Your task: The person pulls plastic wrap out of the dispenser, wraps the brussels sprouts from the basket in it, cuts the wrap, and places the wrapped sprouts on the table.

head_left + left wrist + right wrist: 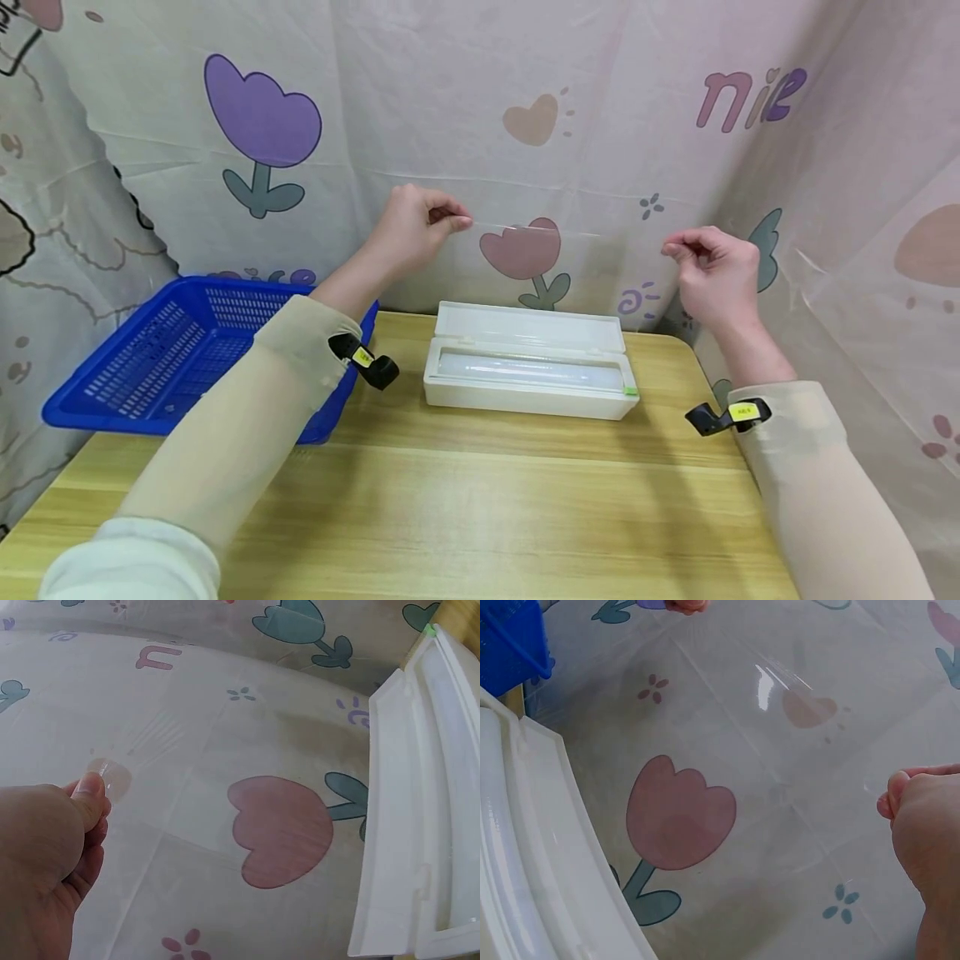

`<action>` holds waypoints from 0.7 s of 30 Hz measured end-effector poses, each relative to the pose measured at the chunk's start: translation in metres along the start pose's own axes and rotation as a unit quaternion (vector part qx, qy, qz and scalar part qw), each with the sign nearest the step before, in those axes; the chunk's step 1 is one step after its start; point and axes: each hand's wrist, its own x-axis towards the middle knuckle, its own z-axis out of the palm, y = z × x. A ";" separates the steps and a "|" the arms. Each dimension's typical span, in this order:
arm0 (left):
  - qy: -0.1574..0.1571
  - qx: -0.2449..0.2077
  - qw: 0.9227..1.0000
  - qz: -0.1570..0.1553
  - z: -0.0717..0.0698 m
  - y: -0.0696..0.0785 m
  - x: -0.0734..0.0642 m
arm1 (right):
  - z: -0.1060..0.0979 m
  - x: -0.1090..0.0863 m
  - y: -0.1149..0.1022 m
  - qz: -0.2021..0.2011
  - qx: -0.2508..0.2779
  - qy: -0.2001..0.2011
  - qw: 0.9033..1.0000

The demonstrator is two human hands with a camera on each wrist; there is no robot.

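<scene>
A clear sheet of plastic wrap [525,228] stretches between both hands, raised above the dispenser box; only its top edge and some glints [765,686] show. My left hand [420,229] pinches one end between thumb and fingers, as the left wrist view also shows. The other end is pinched by my right hand [712,271], fingers curled. Below sits a white cling film dispenser [525,402] with its lid [528,327] tipped back. Inside lies a film roll [525,371], and a small green piece [629,390] is at the box's right front corner.
To the left, a blue plastic basket [67,412] stands partly under my left forearm. The wooden table [465,508] extends in front of the dispenser. A patterned cloth [420,100] hangs closely behind the table and along its right side.
</scene>
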 end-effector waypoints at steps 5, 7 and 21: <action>-0.003 -0.005 1.000 -0.003 -0.005 0.006 0.005 | -0.005 0.005 -0.005 0.012 0.001 0.004 1.000; -0.005 -0.005 1.000 -0.005 -0.007 0.009 0.006 | -0.007 0.007 -0.006 0.013 0.002 0.004 1.000; -0.001 0.008 1.000 0.004 -0.013 0.021 0.013 | -0.011 0.013 -0.007 0.003 0.015 0.031 0.999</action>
